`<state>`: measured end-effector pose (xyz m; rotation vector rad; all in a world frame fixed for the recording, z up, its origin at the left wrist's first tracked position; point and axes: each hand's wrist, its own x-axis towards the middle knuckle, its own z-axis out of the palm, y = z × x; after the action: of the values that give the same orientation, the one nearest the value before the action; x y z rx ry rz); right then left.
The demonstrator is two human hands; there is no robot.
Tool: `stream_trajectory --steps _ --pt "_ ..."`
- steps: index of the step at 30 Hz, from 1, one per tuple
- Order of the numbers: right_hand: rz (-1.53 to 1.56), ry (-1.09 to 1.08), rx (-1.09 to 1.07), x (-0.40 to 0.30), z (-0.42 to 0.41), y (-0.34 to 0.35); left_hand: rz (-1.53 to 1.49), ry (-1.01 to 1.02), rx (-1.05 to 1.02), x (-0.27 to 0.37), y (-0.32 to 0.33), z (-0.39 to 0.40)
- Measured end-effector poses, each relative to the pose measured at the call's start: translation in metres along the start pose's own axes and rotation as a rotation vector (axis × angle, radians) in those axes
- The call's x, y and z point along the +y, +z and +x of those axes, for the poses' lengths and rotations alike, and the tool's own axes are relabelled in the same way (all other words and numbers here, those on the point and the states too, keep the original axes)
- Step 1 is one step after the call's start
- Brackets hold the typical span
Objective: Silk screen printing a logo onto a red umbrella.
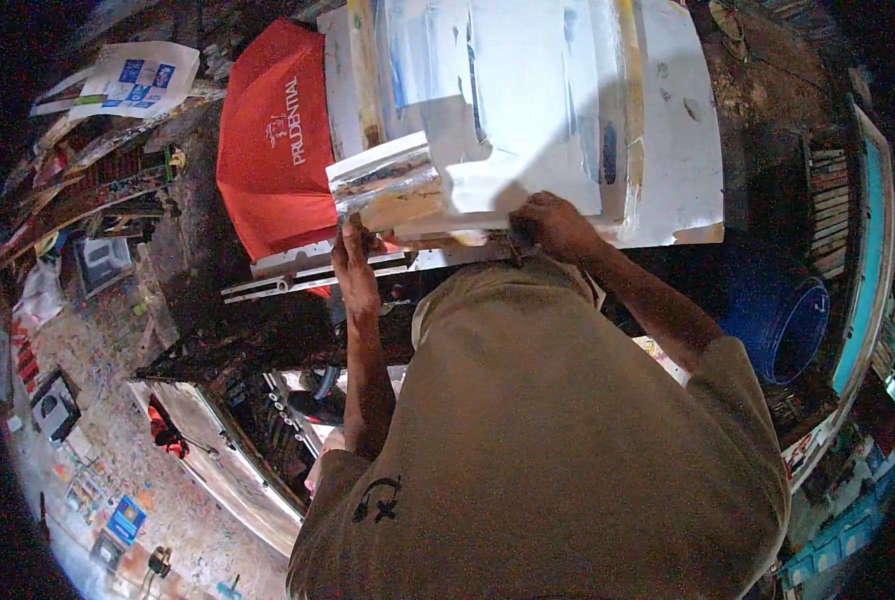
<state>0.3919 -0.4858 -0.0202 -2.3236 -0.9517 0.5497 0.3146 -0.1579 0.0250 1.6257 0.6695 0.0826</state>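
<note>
My left hand [356, 259] is at the near left corner of a white panel, its fingers up against a glossy silver and brown strip [395, 187] with a white border. The strip lies at an angle over the panel corner. My right hand [552, 229] is curled at the near edge of the white panel [522, 112], which looks like a printing screen with taped sides. Something dark shows at its fingers, too shadowed to name. Red fabric [279, 150], perhaps an umbrella, bears printed writing and sticks out from under the panel on the left.
Metal rails [312, 281] jut out below the red fabric. A blue barrel [785, 330] stands at right, beside a turquoise panel frame [860, 262]. Left, a printed sheet [136, 79] lies on clutter, and a wooden-edged frame [215, 450] leans over the paint-spattered floor [117, 360].
</note>
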Motion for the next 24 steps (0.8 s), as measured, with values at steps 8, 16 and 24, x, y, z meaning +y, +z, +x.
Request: stream_trajectory --steps 8,16,24 --pt "0.126 -0.3 0.224 -0.069 0.093 0.07 0.09 0.086 -0.035 0.01 0.023 0.003" --pt "0.01 -0.082 -0.15 -0.028 0.045 0.018 0.052 0.092 -0.041 0.022 0.035 0.003" --pt "-0.058 0.12 -0.218 0.0 -0.007 -0.023 -0.025 0.11 -0.092 0.013 0.031 0.017"
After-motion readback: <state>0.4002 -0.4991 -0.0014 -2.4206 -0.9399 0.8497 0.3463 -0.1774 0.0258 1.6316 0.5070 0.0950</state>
